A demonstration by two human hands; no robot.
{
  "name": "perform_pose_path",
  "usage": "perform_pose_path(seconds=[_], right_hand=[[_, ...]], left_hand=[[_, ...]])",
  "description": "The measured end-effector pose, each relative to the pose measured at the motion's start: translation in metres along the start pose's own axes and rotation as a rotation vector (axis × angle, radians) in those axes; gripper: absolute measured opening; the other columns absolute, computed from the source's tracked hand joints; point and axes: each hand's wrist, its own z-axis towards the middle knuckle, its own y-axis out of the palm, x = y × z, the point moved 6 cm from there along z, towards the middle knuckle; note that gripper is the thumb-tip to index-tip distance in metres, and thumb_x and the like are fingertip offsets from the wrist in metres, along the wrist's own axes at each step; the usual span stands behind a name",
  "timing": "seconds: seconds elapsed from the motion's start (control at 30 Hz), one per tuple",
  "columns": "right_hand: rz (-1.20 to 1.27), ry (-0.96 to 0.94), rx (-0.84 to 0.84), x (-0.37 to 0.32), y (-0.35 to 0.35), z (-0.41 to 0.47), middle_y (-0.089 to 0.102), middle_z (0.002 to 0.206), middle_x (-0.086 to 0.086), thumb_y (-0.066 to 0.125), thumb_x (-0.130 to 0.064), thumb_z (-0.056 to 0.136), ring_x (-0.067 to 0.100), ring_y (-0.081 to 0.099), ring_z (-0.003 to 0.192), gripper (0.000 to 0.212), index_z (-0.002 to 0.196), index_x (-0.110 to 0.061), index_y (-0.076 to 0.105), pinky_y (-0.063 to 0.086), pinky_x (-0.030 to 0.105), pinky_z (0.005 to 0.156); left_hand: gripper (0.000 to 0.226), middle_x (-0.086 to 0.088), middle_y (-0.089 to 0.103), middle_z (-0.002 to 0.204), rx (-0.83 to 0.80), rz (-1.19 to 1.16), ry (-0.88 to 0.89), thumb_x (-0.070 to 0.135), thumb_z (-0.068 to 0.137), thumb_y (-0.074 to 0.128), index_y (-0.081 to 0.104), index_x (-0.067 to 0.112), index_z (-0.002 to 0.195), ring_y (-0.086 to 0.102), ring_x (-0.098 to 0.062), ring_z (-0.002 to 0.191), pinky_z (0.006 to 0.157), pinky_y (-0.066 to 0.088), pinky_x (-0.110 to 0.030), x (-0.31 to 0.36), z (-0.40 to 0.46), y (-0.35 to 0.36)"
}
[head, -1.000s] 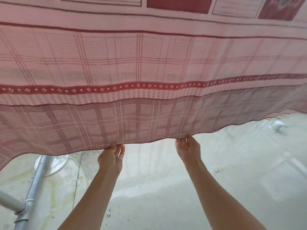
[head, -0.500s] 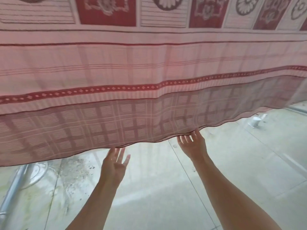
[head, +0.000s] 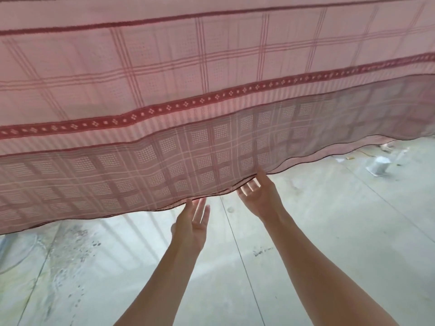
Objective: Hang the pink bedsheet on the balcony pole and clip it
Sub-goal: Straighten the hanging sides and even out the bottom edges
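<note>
Hanging across the upper part of the head view, the pink bedsheet point(head: 164, 74) shows a plaid weave, a dark red band of small diamonds, and a doubled, darker strip along its wavy lower hem. Just below that hem, the left hand point(head: 191, 225) is spread, fingers loose, holding nothing. To its right, the right hand point(head: 260, 195) is also released, its fingertips point(head: 246, 188) touching the hem from beneath. Grey concrete floor point(head: 306, 231) lies under both arms.

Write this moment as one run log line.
pink bedsheet: hanging | left hand: open below hem | right hand: open, fingertips at hem
</note>
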Motion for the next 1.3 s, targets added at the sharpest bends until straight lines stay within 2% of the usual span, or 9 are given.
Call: perform_pose_path(seconds=[0.1, 0.3, 0.53, 0.67, 0.8, 1.03, 1.13, 1.23, 1.3], right_hand=[[-0.015, 0.001, 0.008, 0.001, -0.005, 0.013, 0.057, 0.115, 0.006, 0.055, -0.018, 0.091, 0.021, 0.058, 0.104, 0.02, 0.11, -0.013, 0.059, 0.05, 0.037, 0.078], [-0.004, -0.047, 0.003, -0.003, -0.012, 0.015, 0.061, 0.097, 0.006, 0.048, -0.01, 0.095, 0.02, 0.061, 0.092, 0.012, 0.097, -0.008, 0.059, 0.05, 0.035, 0.074], [0.015, -0.083, 0.021, -0.006, -0.02, 0.014, 0.068, 0.083, 0.003, 0.047, -0.007, 0.094, 0.015, 0.069, 0.075, 0.014, 0.093, -0.008, 0.061, 0.052, 0.032, 0.071], [0.03, -0.096, 0.072, -0.007, -0.024, 0.015, 0.064, 0.087, 0.006, 0.047, -0.004, 0.094, 0.019, 0.064, 0.083, 0.012, 0.092, -0.006, 0.059, 0.051, 0.033, 0.072], [0.063, -0.1, 0.09, -0.009, -0.025, 0.015, 0.064, 0.09, 0.008, 0.047, -0.001, 0.094, 0.019, 0.063, 0.086, 0.012, 0.093, -0.004, 0.058, 0.05, 0.034, 0.071], [0.146, -0.041, 0.056, 0.008, -0.027, 0.013, 0.067, 0.089, 0.012, 0.044, 0.001, 0.094, 0.024, 0.062, 0.09, 0.014, 0.096, 0.001, 0.058, 0.05, 0.039, 0.083], [0.156, -0.008, 0.007, 0.011, -0.023, 0.011, 0.062, 0.097, 0.01, 0.043, 0.001, 0.094, 0.022, 0.059, 0.096, 0.015, 0.097, -0.002, 0.057, 0.049, 0.037, 0.084], [0.204, -0.026, -0.053, -0.009, -0.023, 0.008, 0.053, 0.112, 0.006, 0.044, -0.007, 0.094, 0.022, 0.047, 0.115, 0.013, 0.099, -0.011, 0.056, 0.038, 0.043, 0.101], [0.209, -0.086, -0.062, -0.035, -0.03, 0.01, 0.05, 0.122, 0.005, 0.049, -0.017, 0.093, 0.023, 0.044, 0.119, 0.012, 0.103, -0.016, 0.056, 0.033, 0.044, 0.104]], left_hand=[[0.012, -0.013, 0.059, 0.109, -0.014, 0.074, 0.054, 0.011, 0.088, 0.059, 0.052, 0.006, 0.096, 0.063, -0.026, 0.097, 0.079, 0.051, -0.037, -0.006, 0.004, 0.008], [0.031, -0.009, 0.058, 0.111, -0.008, 0.116, 0.101, 0.01, 0.088, 0.058, 0.05, 0.007, 0.118, 0.056, -0.028, 0.112, 0.095, 0.046, -0.045, -0.008, 0.015, 0.021], [0.012, -0.005, 0.05, 0.131, -0.126, 0.129, 0.092, 0.015, 0.089, 0.056, 0.051, 0.019, 0.1, 0.054, -0.024, 0.112, 0.099, 0.04, -0.048, -0.001, 0.023, 0.023], [0.006, -0.001, 0.054, 0.12, -0.157, 0.119, 0.093, 0.015, 0.089, 0.056, 0.053, 0.02, 0.091, 0.055, -0.018, 0.108, 0.097, 0.042, -0.048, 0.0, 0.026, 0.027], [0.007, -0.001, 0.062, 0.102, -0.109, 0.089, 0.118, 0.007, 0.09, 0.054, 0.058, 0.013, 0.088, 0.057, -0.013, 0.1, 0.099, 0.041, -0.041, 0.0, 0.032, 0.023], [0.016, 0.004, 0.072, 0.063, -0.033, 0.057, 0.181, -0.001, 0.092, 0.046, 0.057, 0.007, 0.084, 0.07, -0.008, 0.062, 0.094, 0.043, -0.035, 0.007, 0.038, 0.012], [0.019, 0.004, 0.072, 0.062, -0.033, 0.057, 0.194, -0.002, 0.094, 0.042, 0.056, 0.008, 0.086, 0.069, -0.006, 0.06, 0.097, 0.042, -0.035, 0.012, 0.041, 0.011], [0.021, 0.007, 0.07, 0.06, -0.066, 0.037, 0.182, -0.001, 0.094, 0.042, 0.054, 0.012, 0.083, 0.067, -0.003, 0.061, 0.104, 0.039, -0.036, 0.012, 0.04, 0.014], [0.016, 0.006, 0.068, 0.077, -0.096, 0.05, 0.17, 0.005, 0.094, 0.045, 0.055, 0.014, 0.086, 0.064, -0.006, 0.081, 0.107, 0.036, -0.042, 0.008, 0.037, 0.016]])
